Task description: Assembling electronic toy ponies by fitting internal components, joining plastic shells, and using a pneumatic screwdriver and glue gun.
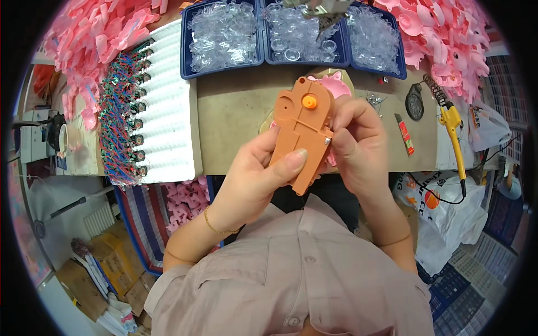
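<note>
Shirt front closest, orange plastic case held ahead.
Left grip pinches its lower half, thumb on face; right grip pinches at its right edge.

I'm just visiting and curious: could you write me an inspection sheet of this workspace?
Surface: brown worktop, partly covered.
Job's things: orange casing with a yellow-orange knob; pink shell behind it.
Clutter: blue bins of clear plastic parts, pink parts piled up, black oval object.
Grips (bare hands): left grip holds the casing; right grip is at its right edge, anything pinched there unclear.
Cables: black cord from a yellow-handled tool; coloured wires bunched at left.
Surroundings: cardboard boxes, white plastic bag.
</note>
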A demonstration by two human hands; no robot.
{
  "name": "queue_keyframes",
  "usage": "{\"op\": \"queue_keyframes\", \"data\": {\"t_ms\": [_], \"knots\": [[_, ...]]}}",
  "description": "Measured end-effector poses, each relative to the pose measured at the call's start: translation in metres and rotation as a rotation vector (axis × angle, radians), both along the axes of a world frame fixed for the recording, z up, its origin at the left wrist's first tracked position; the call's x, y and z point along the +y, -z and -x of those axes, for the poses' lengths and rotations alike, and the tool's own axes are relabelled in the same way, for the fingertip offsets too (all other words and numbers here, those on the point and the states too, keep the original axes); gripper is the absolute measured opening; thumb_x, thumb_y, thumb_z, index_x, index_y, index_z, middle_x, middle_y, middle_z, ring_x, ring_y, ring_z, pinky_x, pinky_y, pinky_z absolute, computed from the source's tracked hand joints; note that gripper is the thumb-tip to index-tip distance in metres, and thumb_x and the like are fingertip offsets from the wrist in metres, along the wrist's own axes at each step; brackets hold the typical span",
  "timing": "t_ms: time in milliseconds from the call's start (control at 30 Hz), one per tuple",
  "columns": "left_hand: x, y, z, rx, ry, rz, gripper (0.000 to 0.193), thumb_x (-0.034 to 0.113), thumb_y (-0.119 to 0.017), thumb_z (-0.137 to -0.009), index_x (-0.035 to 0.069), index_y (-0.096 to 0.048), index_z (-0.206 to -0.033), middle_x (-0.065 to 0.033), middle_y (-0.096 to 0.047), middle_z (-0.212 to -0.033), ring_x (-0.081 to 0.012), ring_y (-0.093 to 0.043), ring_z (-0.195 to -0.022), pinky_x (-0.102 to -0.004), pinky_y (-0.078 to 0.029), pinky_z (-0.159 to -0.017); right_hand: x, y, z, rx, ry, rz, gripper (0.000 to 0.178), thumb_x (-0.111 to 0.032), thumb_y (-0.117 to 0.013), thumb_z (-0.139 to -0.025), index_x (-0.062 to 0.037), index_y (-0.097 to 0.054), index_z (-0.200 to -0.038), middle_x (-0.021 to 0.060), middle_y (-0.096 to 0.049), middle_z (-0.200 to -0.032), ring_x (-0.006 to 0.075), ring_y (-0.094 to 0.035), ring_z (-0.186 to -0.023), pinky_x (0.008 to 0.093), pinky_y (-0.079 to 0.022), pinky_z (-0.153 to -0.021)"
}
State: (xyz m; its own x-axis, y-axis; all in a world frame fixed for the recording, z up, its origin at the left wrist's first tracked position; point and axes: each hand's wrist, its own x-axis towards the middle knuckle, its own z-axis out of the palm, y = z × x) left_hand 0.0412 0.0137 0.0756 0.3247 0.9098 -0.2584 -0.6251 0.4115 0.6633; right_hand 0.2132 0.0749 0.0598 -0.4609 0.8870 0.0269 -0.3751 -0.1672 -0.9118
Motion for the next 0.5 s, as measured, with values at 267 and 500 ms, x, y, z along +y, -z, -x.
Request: {"op": "queue_keyframes", "data": {"t_ms": [267,500], "knots": [[0.008,0.001,-0.005,1.331,-0.310,-0.683,0.031,0.027,-0.068,-0.085,0.006,-0.060,-0.105,-0.0107,-0.064,-0.079,-0.0273,-0.064,-0.071,-0.0359,-0.050,-0.061,0.022,0.015,-0.046,-0.399,0.186,-0.284,0.064,-0.031,-0.070,-0.084,-0.0016,-0.044,-0.135,0.0135,-0.056,-0.124,0.0234,-0.054,-0.115,0.0373,-0.041,-0.101],[0.002,0.060,-0.034,1.498,-0.465,-0.783,0.049,0.018,-0.066,-0.077,-0.001,-0.055,-0.121,-0.0089,-0.064,-0.098,-0.0222,-0.062,-0.088,-0.0344,-0.050,-0.078,0.013,0.023,-0.019,-0.979,0.184,-0.512,0.047,-0.005,-0.065,-0.080,0.0009,-0.053,-0.125,0.0133,-0.056,-0.125,0.0246,-0.052,-0.117,0.0345,-0.039,-0.101]]}}
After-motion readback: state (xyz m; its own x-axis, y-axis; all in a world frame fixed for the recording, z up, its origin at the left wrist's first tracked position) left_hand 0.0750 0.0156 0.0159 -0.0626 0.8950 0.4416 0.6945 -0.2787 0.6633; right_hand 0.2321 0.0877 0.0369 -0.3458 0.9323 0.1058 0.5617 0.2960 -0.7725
